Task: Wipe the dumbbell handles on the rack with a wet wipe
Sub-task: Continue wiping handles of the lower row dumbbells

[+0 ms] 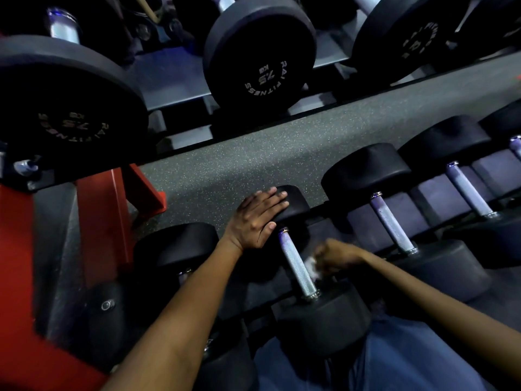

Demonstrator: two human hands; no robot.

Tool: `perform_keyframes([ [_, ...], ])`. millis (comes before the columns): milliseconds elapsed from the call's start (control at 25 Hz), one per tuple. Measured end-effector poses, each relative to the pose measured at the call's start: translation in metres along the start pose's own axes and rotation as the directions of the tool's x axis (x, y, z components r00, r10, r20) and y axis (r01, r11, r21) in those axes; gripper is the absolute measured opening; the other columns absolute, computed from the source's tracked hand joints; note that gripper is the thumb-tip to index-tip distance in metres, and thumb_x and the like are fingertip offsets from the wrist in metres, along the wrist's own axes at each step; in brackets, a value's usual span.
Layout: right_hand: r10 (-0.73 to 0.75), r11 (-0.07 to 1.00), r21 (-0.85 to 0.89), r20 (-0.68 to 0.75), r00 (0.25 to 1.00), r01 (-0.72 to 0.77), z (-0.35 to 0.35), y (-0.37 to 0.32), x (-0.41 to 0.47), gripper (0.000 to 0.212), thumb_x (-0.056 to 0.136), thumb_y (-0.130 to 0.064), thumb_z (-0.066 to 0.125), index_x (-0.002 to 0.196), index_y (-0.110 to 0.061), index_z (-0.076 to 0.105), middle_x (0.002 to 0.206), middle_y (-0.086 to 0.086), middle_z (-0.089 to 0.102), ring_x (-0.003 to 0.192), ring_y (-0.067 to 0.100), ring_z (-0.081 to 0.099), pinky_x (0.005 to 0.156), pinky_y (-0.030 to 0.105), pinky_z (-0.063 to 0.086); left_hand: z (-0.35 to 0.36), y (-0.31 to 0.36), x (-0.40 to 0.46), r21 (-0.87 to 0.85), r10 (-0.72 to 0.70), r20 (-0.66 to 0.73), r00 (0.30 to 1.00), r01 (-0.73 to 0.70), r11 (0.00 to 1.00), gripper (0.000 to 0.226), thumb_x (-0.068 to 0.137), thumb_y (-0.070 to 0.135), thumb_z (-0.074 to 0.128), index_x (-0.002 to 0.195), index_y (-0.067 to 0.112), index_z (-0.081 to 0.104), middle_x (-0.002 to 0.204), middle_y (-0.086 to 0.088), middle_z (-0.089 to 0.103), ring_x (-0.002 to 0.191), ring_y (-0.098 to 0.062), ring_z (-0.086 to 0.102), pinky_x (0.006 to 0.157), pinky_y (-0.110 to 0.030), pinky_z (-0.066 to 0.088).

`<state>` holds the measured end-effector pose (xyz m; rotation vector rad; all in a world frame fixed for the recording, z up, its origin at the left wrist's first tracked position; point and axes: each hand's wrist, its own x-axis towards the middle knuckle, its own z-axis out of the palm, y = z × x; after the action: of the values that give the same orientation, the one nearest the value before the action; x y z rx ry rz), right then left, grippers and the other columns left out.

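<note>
At the far left we see a red frame post (93, 230) rising from the speckled gym floor (253, 153), and above it the upper rack tier (180, 88) carrying three black dumbbells: one marked 7.5 kg at its left end (64, 108), a second 7.5 kg one near the middle (259, 52), and a third toward the right end (408, 32) whose weight we cannot read.

On the lower rack tier (380, 218), the leftmost dumbbell (174, 246) shows only its far head; the left forearm crosses in front of the rest. Just to its right, our left hand (256, 218) lies flat with straight fingers on the far head (290, 204) of the dumbbell being cleaned, pressing down and gripping nothing. That dumbbell's knurled metal handle (296, 263) runs from this head toward us, down to the near head (324, 320) at the front edge of the tier.

Our right hand (335, 255) has its fingers curled round a white wet wipe (311, 266), bunched and held against the right side of the handle, a little nearer the near head than the middle. The hand is blurred, so we cannot tell how the fingers lie around it.

Further right, two more dumbbells rest along the same tier, their pale handles (393, 224) and (468, 190) bare, and a sliver of another handle (516, 145) shows at the right edge. Blue trousers (408, 362) fill the bottom right.
</note>
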<state>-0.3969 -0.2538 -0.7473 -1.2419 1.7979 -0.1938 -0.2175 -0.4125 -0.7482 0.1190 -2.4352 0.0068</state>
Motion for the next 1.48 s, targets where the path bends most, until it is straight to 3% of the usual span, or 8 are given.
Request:
perform_keyframes([
  [80,0.028,0.982,-0.188,0.156,0.987,0.002,-0.003,0.005,-0.005,0.022,0.086,-0.006,0.056,0.064,-0.01,0.056,0.059,-0.001,0.049,0.049,0.0,0.042,0.048,0.016,0.031,-0.001,-0.001,0.002,-0.003,-0.004,0.004,1.0,0.004,1.0,0.05,0.1,0.03,0.027,0.131,0.006,0.057,0.139,-0.011,0.054,0.135,-0.027,0.044,0.11,-0.042,0.035],
  [240,0.016,0.882,0.457,-0.274,0.961,0.116,0.005,-0.03,0.016,0.042,0.086,0.014,0.047,0.052,-0.011,0.042,0.039,-0.011,0.044,0.034,-0.004,0.04,0.041,0.007,0.035,0.0,0.002,0.001,0.005,-0.012,-0.006,1.0,0.012,1.0,0.05,0.1,0.031,0.026,0.131,0.006,0.057,0.139,-0.012,0.054,0.135,-0.028,0.044,0.11,-0.041,0.035],
  [440,0.073,0.991,-0.126,0.203,0.977,-0.048,-0.001,0.001,-0.002,0.012,0.086,-0.002,0.055,0.079,-0.007,0.064,0.065,-0.001,0.058,0.046,-0.006,0.045,0.051,0.015,0.034,0.0,0.0,0.002,-0.01,-0.018,0.0,1.0,0.018,1.0,0.051,0.099,0.031,0.025,0.13,0.006,0.058,0.139,-0.012,0.054,0.135,-0.028,0.045,0.11,-0.042,0.035],
  [640,-0.062,0.977,0.192,-0.183,0.981,0.097,0.005,-0.029,0.018,0.023,0.083,0.012,0.045,0.076,-0.007,0.054,0.073,0.007,0.051,0.066,0.009,0.049,0.064,0.022,0.042,0.001,0.0,0.0,-0.019,-0.015,-0.008,1.0,0.015,1.0,0.05,0.1,0.033,0.024,0.133,0.01,0.052,0.14,-0.012,0.054,0.135,-0.028,0.045,0.109,-0.043,0.036],
  [800,0.048,0.995,-0.096,0.199,0.979,-0.029,0.007,0.008,-0.006,0.015,0.087,-0.002,0.053,0.093,0.001,0.066,0.076,0.002,0.058,0.062,0.003,0.05,0.057,0.017,0.039,0.0,-0.001,0.002,-0.026,-0.023,0.004,1.0,0.023,0.999,0.049,0.1,0.033,0.023,0.134,0.011,0.05,0.14,-0.011,0.054,0.135,-0.027,0.044,0.109,-0.042,0.036],
  [1000,-0.057,0.916,0.311,-0.523,0.851,0.252,0.01,-0.025,0.0,0.01,0.081,-0.016,0.072,0.081,-0.006,0.073,0.071,0.002,0.065,0.064,0.001,0.05,0.062,0.019,0.038,0.001,0.0,0.0,-0.019,-0.018,-0.003,1.0,0.018,1.0,0.051,0.1,0.033,0.023,0.133,0.009,0.053,0.14,-0.011,0.054,0.135,-0.027,0.044,0.109,-0.041,0.035],
  [1240,-0.104,0.981,-0.179,-0.169,0.98,0.073,0.017,-0.006,-0.032,0.019,0.079,-0.022,0.074,0.088,-0.006,0.073,0.087,0.008,0.072,0.063,-0.008,0.051,0.052,0.007,0.033,0.001,0.0,0.0,-0.013,-0.023,-0.001,1.0,0.023,1.0,0.049,0.1,0.032,0.024,0.133,0.01,0.053,0.14,-0.01,0.054,0.134,-0.026,0.045,0.108,-0.042,0.037],
  [1480,-0.224,0.946,0.05,-0.609,0.76,0.32,0.02,-0.03,-0.006,0.008,0.074,-0.004,0.072,0.082,-0.005,0.071,0.082,0.006,0.066,0.08,0.018,0.061,0.065,0.013,0.036,0.001,0.0,0.001,-0.018,-0.02,-0.012,1.0,0.02,1.0,0.05,0.1,0.033,0.023,0.132,0.009,0.053,0.139,-0.011,0.055,0.134,-0.027,0.046,0.109,-0.041,0.036],
])
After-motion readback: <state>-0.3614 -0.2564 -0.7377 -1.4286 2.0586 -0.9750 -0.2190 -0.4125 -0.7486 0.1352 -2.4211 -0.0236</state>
